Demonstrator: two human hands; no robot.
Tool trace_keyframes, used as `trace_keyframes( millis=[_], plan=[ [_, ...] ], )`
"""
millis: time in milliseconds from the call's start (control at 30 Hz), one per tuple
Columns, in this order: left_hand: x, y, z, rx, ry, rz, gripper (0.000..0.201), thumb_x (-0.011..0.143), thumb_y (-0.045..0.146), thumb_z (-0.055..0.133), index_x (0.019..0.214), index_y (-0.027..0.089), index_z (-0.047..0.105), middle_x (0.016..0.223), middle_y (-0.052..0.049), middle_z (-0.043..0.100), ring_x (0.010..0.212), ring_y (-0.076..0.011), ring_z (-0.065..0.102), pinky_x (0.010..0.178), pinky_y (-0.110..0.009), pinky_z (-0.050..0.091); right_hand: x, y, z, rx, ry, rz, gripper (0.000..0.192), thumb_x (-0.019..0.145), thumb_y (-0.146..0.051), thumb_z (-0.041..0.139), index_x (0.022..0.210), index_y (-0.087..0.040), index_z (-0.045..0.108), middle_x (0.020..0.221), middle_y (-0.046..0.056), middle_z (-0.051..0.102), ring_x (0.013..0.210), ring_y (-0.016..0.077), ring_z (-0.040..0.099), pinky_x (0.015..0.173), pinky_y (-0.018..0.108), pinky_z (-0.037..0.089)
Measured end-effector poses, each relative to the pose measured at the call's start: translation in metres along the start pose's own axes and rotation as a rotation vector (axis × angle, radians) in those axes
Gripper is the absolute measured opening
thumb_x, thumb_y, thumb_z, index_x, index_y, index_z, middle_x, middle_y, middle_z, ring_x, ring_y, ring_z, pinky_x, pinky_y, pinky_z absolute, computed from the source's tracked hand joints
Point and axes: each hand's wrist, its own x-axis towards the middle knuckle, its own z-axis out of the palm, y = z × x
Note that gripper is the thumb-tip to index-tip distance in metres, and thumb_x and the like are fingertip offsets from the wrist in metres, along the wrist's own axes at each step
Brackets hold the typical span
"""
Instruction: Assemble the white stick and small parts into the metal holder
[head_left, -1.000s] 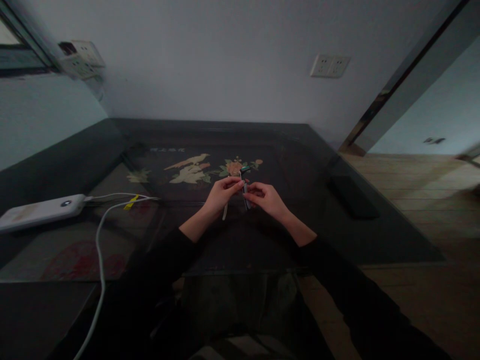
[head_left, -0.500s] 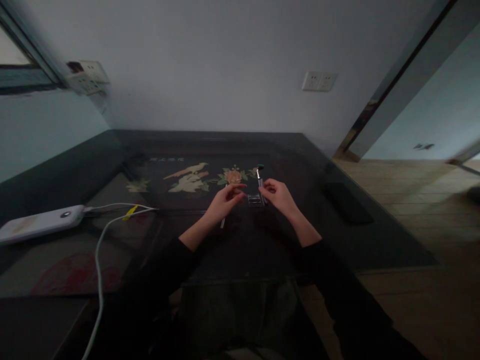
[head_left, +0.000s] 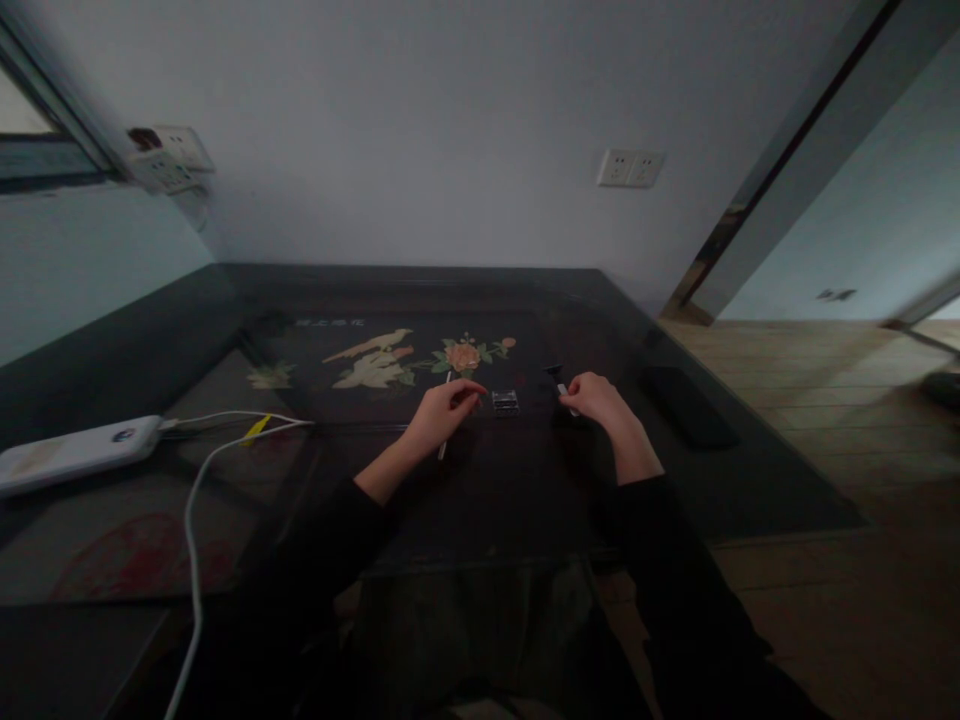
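At the middle of a dark glass worktop [head_left: 225,400], the left hand [head_left: 439,412] pinches a thin white stick [head_left: 445,420] in closed fingers, while the right hand [head_left: 600,398] grips a small dark-headed tool [head_left: 559,380]. A tiny clear piece [head_left: 505,402] lies between them.

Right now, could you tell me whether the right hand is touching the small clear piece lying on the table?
Apart. The head view shows dark table between the right hand and the small clear piece.
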Motion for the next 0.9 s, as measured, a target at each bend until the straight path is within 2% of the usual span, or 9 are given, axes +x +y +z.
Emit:
trace_keyframes(
  millis=[133, 300, 533, 900],
  plan=[
    [-0.0008, -0.0006, 0.0008, 0.026, -0.018, 0.021, 0.018, 0.087, 0.02, 0.054, 0.096, 0.017, 0.07, 0.08, -0.005, 0.071, 0.074, -0.0159, 0.066, 0.065, -0.026, 0.05, -0.0002, 0.0001, -0.0009, 0.003, -0.083, 0.033, 0.008, 0.074, -0.026, 0.068, 0.077, -0.018, 0.068, 0.071, 0.008, 0.071, 0.06, 0.0192, 0.065, 0.057, 0.029, 0.042],
    [-0.0008, -0.0023, 0.0015, 0.047, -0.035, 0.037, 0.019, 0.088, 0.02, 0.053, 0.097, 0.018, 0.07, 0.08, -0.005, 0.071, 0.073, -0.0156, 0.066, 0.067, -0.026, 0.051, -0.0002, -0.0022, -0.0017, -0.005, -0.122, 0.032, 0.008, 0.075, -0.025, 0.068, 0.076, -0.018, 0.067, 0.066, 0.006, 0.07, 0.052, 0.0163, 0.063, 0.056, 0.028, 0.043],
    [-0.0002, -0.0019, 0.0026, 0.099, -0.069, -0.03, 0.021, 0.089, 0.016, 0.053, 0.101, 0.016, 0.069, 0.084, -0.005, 0.073, 0.077, -0.0152, 0.068, 0.071, -0.026, 0.052, 0.0002, -0.0028, -0.0005, -0.028, -0.144, 0.011, 0.011, 0.076, -0.025, 0.066, 0.081, -0.015, 0.069, 0.066, 0.006, 0.071, 0.051, 0.0157, 0.063, 0.054, 0.026, 0.044],
    [-0.0017, -0.0017, 0.0032, 0.118, -0.089, -0.002, 0.019, 0.09, 0.015, 0.053, 0.099, 0.015, 0.07, 0.083, -0.005, 0.073, 0.075, -0.0157, 0.067, 0.069, -0.026, 0.051, -0.0017, -0.0046, -0.0031, 0.011, -0.158, 0.042, 0.01, 0.075, -0.024, 0.068, 0.08, -0.017, 0.066, 0.066, 0.005, 0.069, 0.052, 0.0151, 0.062, 0.054, 0.026, 0.042]
  ],
)
